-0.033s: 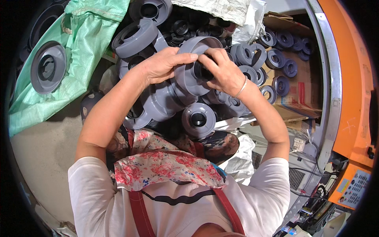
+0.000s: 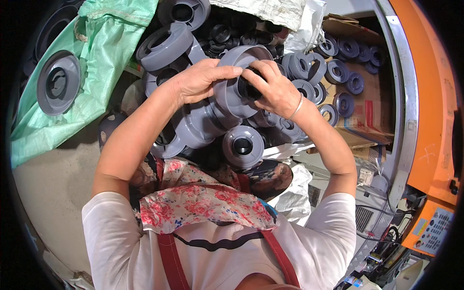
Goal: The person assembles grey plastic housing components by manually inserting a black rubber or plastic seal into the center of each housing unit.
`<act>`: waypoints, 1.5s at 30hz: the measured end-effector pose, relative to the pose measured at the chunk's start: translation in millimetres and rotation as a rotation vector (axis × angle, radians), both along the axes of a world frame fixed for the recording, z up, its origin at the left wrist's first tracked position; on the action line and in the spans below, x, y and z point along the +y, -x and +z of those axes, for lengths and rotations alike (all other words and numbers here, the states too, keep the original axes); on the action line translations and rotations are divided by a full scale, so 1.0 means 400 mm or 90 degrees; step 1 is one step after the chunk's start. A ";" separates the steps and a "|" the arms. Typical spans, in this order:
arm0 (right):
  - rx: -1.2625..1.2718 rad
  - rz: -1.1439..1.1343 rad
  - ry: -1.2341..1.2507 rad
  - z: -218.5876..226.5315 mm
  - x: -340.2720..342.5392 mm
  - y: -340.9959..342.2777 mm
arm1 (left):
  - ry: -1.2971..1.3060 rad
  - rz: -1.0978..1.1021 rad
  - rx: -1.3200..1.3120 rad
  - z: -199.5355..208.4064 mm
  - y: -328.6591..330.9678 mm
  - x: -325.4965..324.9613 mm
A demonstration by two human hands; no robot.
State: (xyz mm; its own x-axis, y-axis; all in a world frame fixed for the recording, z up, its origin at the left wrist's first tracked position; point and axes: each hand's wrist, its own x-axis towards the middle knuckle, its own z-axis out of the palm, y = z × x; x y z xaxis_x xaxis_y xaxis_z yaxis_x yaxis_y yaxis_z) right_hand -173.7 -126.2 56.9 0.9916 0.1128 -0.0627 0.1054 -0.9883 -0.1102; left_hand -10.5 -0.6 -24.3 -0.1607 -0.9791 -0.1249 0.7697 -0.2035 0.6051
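Only slight shifts show since the earlier frame: the right elbow sits a little farther right, and the fingers of the right hand [image 2: 279, 92] have changed position minutely over the held piece. Both hands meet at a grey ring-shaped part [image 2: 228, 101], raised over a pile of similar parts on the far side of the lap. The left hand [image 2: 200, 79] grips its left side, thumb laid straight toward the right across the rim, other fingers mostly hidden behind. The right hand arches over from the right, knuckles up and fingers bent into the black centre [image 2: 246, 89]; its fingertips are hidden, so whether they pinch anything cannot be told. Its wrist, circled by a thin bracelet [image 2: 296, 107], bends inward; both forearms angle toward each other, elbows spread wide. Just nearer lies a grey disc with a black middle [image 2: 243, 146]. Farther out are a green sack [image 2: 104, 63] on the left and, on the right, a cardboard box [image 2: 356, 121] holding grey rings.
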 end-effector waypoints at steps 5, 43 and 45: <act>-0.181 -0.439 -0.349 -0.095 0.004 -0.001 | 0.009 0.146 -0.110 0.005 0.040 0.001; -0.232 -0.678 -0.413 -0.511 -0.288 -0.145 | -0.192 0.515 -0.325 -0.045 -0.051 -0.067; -0.415 -0.466 -0.387 -0.383 -0.222 -0.129 | -0.210 0.533 -0.339 -0.063 -0.039 -0.072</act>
State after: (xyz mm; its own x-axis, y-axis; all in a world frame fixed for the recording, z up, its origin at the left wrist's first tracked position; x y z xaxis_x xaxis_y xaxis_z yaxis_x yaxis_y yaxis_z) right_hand -122.2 -215.0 -96.3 0.6557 -0.6672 0.3534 -0.2591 -0.6385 -0.7247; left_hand 5.0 -29.3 -49.4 0.7076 -0.6565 -0.2613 0.3908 0.0555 0.9188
